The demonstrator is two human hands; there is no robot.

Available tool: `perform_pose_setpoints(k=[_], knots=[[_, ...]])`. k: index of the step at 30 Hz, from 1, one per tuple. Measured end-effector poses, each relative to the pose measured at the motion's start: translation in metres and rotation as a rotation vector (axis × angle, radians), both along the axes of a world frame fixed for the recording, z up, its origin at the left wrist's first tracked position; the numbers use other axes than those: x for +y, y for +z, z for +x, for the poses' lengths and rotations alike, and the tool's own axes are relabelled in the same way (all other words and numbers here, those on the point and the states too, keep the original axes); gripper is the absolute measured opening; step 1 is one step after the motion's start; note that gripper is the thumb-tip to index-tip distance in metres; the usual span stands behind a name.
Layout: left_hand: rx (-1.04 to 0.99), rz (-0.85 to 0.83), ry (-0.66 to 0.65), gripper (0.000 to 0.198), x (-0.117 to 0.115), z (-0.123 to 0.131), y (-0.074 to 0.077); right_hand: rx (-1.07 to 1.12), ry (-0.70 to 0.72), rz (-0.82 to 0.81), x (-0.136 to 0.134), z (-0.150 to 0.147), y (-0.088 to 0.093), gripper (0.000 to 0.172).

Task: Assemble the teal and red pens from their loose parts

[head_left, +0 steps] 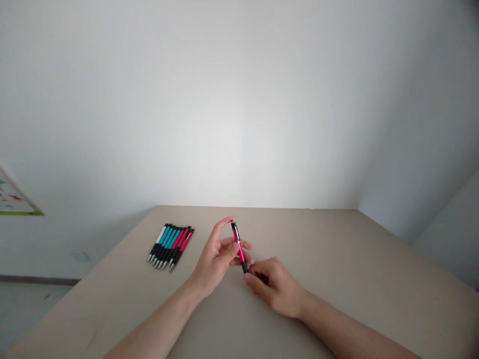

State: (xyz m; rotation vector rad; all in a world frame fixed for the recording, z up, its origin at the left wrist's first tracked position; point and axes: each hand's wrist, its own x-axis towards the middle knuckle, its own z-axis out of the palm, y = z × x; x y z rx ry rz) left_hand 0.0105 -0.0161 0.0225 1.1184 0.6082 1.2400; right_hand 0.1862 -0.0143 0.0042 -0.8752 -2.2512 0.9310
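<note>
A red and black pen [240, 248] with a black clip is held tilted above the table, between my two hands. My left hand [220, 257] grips its barrel between thumb and fingers, with the index fingertip on its top end. At the lower end, the thumb and index finger of my right hand [275, 286] close around the tip, which they hide. To the left, a row of several pens [171, 245] lies side by side on the table; the barrels are white, teal and red, with black grips and silver tips.
The beige table [337, 259] reaches back to a pale wall [239, 109], with another wall close on the right. Past the table's left edge the floor [30, 309] shows. A poster [17, 199] hangs on the wall at far left.
</note>
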Motion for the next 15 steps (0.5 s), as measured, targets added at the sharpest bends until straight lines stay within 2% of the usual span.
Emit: perform_pose_setpoints(k=[6,15], knots=[[0.080,-0.004,0.011,0.060,-0.0007,-0.0025,0.0007,-0.010,0.057,-0.045,-0.0005,-0.0006,0.0016,0.034],[0.124,0.007,0.002,0.059,0.0009,-0.0027,-0.0006,-0.030,0.103,-0.021,-0.0013,0.0015,-0.0010,0.032]])
